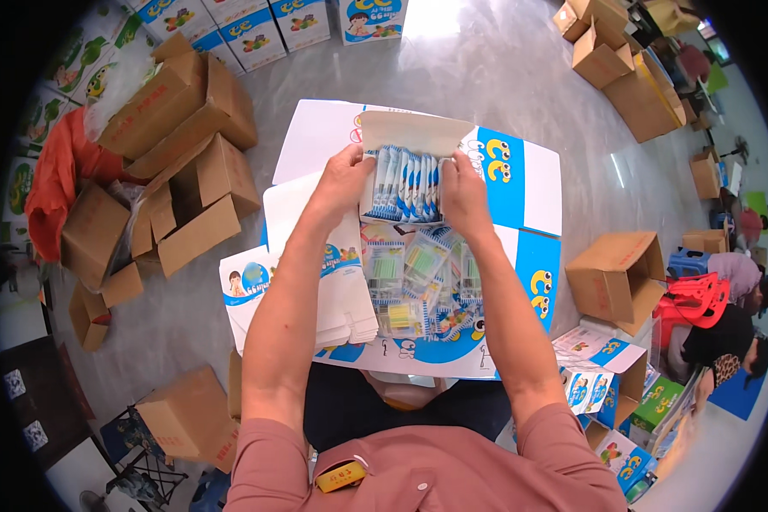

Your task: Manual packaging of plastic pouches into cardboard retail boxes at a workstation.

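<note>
grey floor (pixel 486 77); box (pixel 401 183) packed, sachets upright

Head view, looking steeply down, close above floor (pixel 486 77)

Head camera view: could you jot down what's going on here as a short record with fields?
Left hand: grips left side of small open box
Right hand: grips its right side
Box contents: upright row of blue-and-white packets
Below hands: loose clear packets, stack of flat white cartons
Work surface: flattened blue-and-white cardboard
Surroundings: brown cardboard boxes on grey floor
</note>
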A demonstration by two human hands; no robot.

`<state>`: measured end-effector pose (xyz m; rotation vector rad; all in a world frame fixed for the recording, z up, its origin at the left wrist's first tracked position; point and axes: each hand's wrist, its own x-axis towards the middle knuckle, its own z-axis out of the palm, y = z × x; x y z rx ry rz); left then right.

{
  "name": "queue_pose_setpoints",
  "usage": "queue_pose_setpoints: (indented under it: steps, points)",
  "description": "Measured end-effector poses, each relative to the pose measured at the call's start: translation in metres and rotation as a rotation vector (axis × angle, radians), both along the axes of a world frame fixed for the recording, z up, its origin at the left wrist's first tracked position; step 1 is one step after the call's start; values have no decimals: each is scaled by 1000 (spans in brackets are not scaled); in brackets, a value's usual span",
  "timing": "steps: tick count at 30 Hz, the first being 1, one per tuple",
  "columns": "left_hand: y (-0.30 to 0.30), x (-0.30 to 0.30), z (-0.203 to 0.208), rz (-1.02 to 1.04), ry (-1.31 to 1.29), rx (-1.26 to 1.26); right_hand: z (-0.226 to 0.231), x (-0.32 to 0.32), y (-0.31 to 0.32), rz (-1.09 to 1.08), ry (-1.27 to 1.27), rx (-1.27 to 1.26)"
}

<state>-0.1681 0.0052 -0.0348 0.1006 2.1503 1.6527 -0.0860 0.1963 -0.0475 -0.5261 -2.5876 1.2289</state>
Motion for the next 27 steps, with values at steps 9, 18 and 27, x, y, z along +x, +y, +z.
queue_pose_setpoints:
  steps: [9, 18, 27]
  points:
    - [0, -3, -25, 192, -186, 686, -10, -10, 32, 293, 112, -954]
    - [-28, -6, -23, -75, -103, 541, -16, -16, 62, 575, 28, -640]
    - [-54, -18, 10, -814, 1043, -506, 7, -22, 55, 960, 205, 197]
